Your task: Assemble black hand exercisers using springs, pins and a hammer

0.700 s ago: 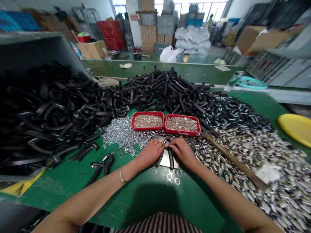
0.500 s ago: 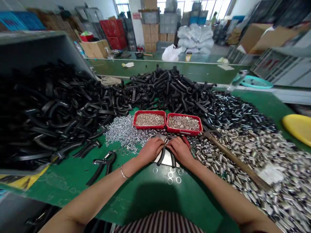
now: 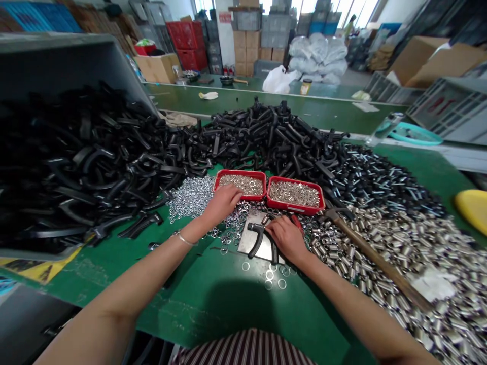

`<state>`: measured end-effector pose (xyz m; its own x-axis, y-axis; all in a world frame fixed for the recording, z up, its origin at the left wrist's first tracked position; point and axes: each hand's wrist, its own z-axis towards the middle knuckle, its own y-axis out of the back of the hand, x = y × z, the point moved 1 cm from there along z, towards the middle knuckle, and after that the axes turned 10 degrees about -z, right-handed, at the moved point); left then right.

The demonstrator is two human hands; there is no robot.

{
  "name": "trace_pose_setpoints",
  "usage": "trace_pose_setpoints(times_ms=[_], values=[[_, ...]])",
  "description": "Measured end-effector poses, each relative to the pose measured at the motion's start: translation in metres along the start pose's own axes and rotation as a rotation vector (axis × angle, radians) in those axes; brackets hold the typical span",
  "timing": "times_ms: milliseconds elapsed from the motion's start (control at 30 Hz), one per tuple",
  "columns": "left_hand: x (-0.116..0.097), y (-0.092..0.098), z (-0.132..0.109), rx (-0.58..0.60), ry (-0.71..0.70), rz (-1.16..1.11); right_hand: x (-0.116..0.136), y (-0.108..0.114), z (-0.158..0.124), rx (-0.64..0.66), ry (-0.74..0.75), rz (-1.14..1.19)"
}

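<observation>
My left hand is at the front left of a red tray full of tiny metal pieces. Its fingers are bunched together, and whatever is in them is too small to make out. Over a flat metal plate, my right hand has its fingers closed on the top of a black curved-handle tool. The tool's two handles spread toward me, and a silvery part crosses its top. Several thin metal rings lie just in front of the plate.
A second red tray stands beside the first. Black handles are heaped behind and spill from a grey bin at left. A hammer lies across metal sleeves at right. Small nuts spread at left.
My left hand has left the black tool and moved up and left to the red tray. The right hand stays on the tool. The view has shifted slightly.
</observation>
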<state>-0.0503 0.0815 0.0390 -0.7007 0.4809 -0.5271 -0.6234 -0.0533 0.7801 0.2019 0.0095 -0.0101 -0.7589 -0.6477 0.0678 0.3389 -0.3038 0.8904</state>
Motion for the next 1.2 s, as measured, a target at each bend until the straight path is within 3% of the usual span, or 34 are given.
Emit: trace_pose_setpoints(times_ms=[267, 367, 433, 533, 600, 700, 800, 933, 1000, 1067, 1200], values=[[0.026, 0.003, 0.044, 0.183, 0.180, 0.402, -0.004, 0.016, -0.005, 0.103, 0.099, 0.045], [0.033, -0.002, 0.051, 0.190, 0.230, 0.441, -0.033, 0.042, -0.027, 0.056, -0.048, 0.027], [0.035, -0.005, 0.051, 0.188, 0.240, 0.459, -0.060, 0.064, -0.051, 0.051, -0.187, -0.169], [0.033, -0.009, 0.047, 0.166, 0.232, 0.483, -0.097, 0.092, -0.091, 0.205, -0.313, -0.546], [0.028, -0.010, 0.046, 0.141, 0.217, 0.497, -0.113, 0.103, -0.113, 0.311, -0.339, -0.677], [0.023, -0.009, 0.043, 0.098, 0.195, 0.513, -0.126, 0.108, -0.128, 0.357, -0.321, -0.677], [0.025, -0.004, 0.038, 0.056, 0.195, 0.525, -0.132, 0.116, -0.125, 0.264, -0.336, -0.614], [0.029, 0.004, 0.026, -0.063, 0.208, 0.455, -0.119, 0.134, -0.110, 0.077, -0.506, -0.454], [0.024, 0.006, 0.021, -0.159, 0.184, 0.346, -0.099, 0.138, -0.100, 0.173, -0.611, -0.175], [0.010, 0.004, 0.018, -0.211, 0.137, 0.221, -0.071, 0.136, -0.089, 0.365, -0.676, 0.162], [-0.030, -0.012, 0.008, -0.131, 0.031, 0.003, -0.014, 0.126, -0.061, 0.524, -0.569, 0.449]])
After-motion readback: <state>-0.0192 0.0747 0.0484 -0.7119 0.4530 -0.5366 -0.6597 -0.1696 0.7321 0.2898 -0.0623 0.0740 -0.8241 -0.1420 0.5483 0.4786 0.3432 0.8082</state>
